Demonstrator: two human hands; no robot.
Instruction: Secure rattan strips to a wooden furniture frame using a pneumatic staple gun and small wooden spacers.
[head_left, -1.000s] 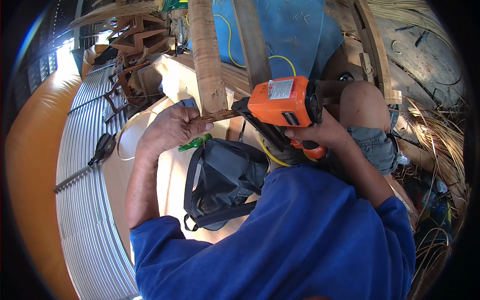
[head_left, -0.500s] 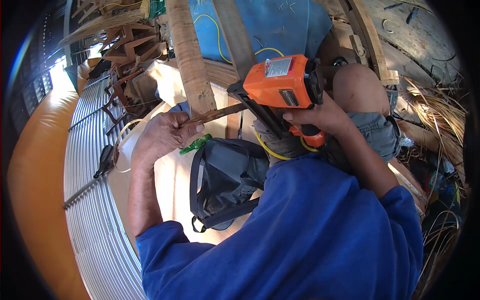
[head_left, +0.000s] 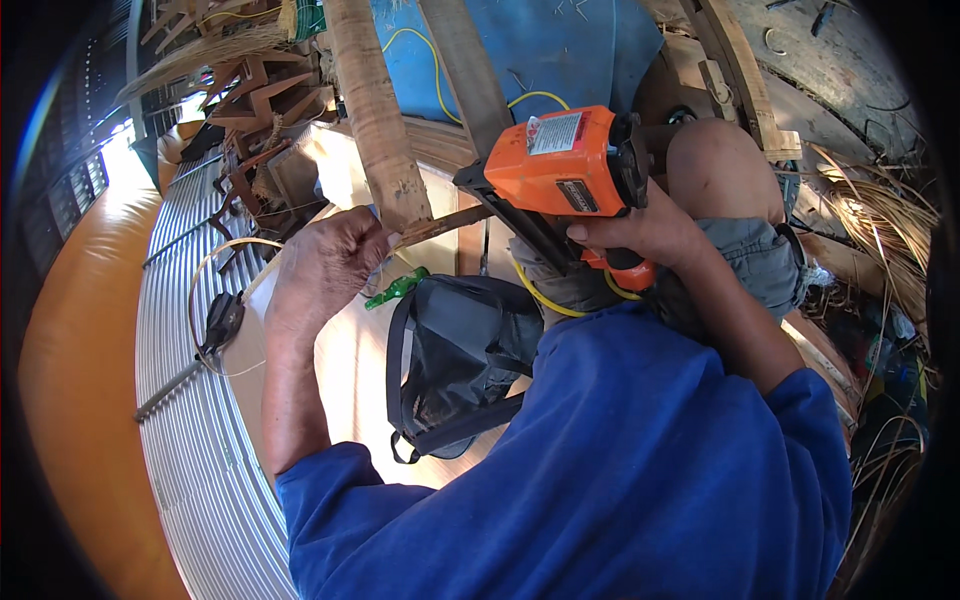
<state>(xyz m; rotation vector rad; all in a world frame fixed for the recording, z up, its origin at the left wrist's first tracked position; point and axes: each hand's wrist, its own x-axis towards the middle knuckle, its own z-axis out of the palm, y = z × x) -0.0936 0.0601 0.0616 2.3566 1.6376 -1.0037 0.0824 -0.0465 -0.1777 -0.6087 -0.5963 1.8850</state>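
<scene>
An orange and black nail gun (head_left: 545,165) is gripped in my right hand (head_left: 650,230), my fingers closed round its handle. Its black nose and magazine slant down across a narrow brown wooden strip (head_left: 445,226). That strip runs left toward my left hand (head_left: 335,260), whose fingers are pinched together just off its end. From behind this hand a thin pale cane strip (head_left: 205,262) loops out to the left, apparently held in the fingers; their grip is partly hidden. A wooden plank (head_left: 375,110) stretches away beyond the hands, its near end by the brown strip.
Below the hands lies a black bag (head_left: 455,350), with a green bottle (head_left: 398,287) beside it. A yellow hose (head_left: 540,298) passes under the nail gun. Corrugated metal sheet (head_left: 205,450) and an orange cushioned surface (head_left: 80,370) lie left. Cane bundles (head_left: 880,235) lie right.
My left hand has shifted slightly left and up, away from the brown strip's end. The cane loop has swung wider to the left. The nail gun has hardly moved.
</scene>
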